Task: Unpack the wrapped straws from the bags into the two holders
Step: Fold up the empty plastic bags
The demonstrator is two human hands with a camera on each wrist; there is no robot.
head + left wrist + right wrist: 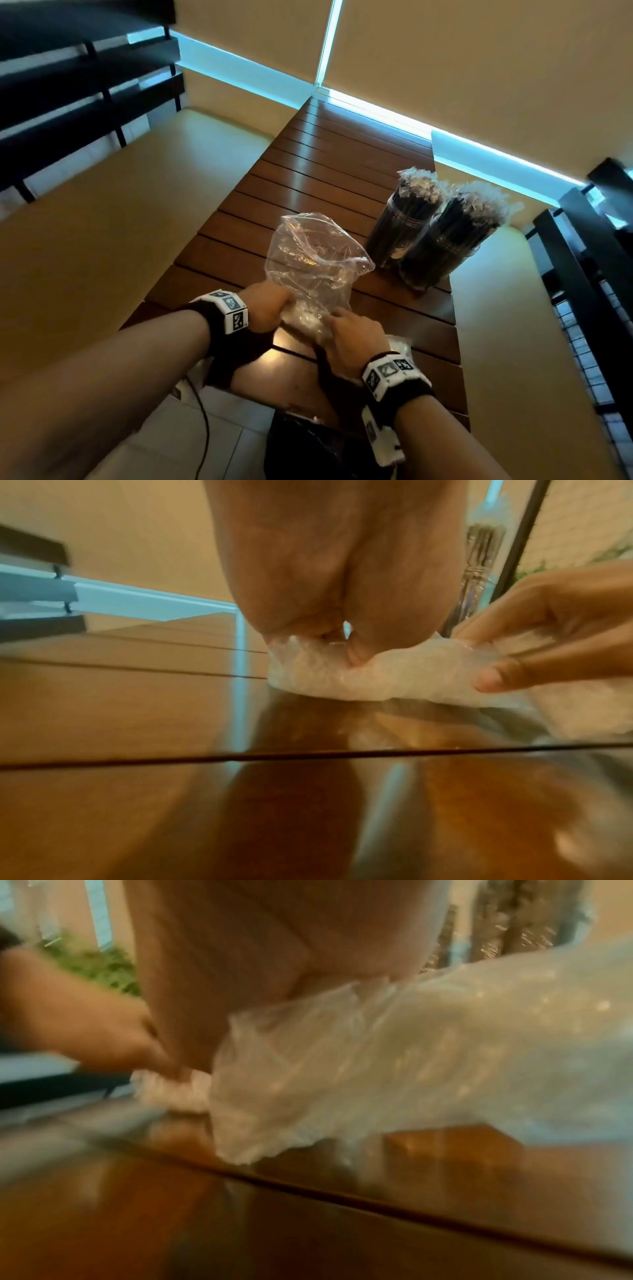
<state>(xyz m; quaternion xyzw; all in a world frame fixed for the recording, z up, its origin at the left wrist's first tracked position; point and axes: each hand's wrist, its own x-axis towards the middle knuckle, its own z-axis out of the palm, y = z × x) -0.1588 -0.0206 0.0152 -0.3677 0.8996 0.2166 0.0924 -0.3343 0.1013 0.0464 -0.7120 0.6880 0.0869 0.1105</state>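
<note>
While both holders [431,236] sit packed with straws at 1 o'clock, the empty bag [313,270] stretches toward 12 from the near table [342,164] edge; left hand [270,310] bunches its end tight, right hand [349,337] pinches alongside.

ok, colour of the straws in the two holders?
Black, inside clear wrappers, standing in both holders. The straws show best in the head view.

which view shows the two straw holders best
The head view: both straw holders stand full on the table, whole and unobstructed. The left wrist view catches only a blurred sliver of one; the right wrist view shows blurred tops behind the bag.
</note>
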